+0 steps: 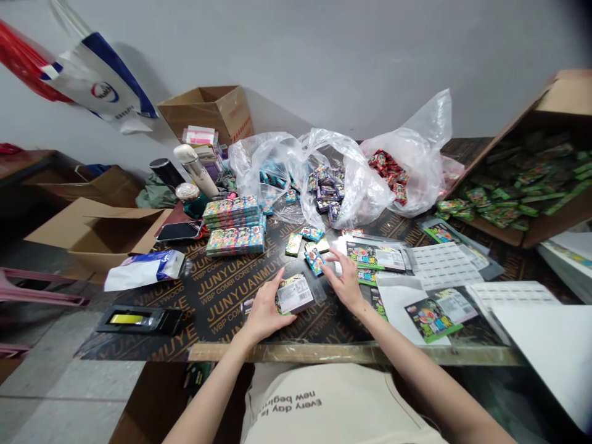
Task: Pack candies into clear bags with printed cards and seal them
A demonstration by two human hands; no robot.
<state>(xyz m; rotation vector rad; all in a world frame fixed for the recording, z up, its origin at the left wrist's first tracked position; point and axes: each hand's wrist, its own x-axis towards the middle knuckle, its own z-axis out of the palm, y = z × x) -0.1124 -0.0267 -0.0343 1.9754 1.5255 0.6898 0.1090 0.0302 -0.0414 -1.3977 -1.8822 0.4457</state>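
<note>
My left hand (266, 308) grips the left edge of a clear plastic blister pack (296, 294) with a printed card inside, lying on the dark board table (217, 296). My right hand (345, 277) reaches just right of that pack, its fingertips pinching a small colourful candy packet (315, 261). A few more loose small packets (305, 237) lie just beyond. Printed cards in clear packs (377, 256) sit to the right of my right hand.
Three clear bags of small packets (333, 179) stand at the back. Stacked colourful boxes (235, 225) sit left of centre, by flasks (194, 169) and open cartons (99, 231). A tilted carton of green packets (522, 185) and white sheets (513, 296) are on the right.
</note>
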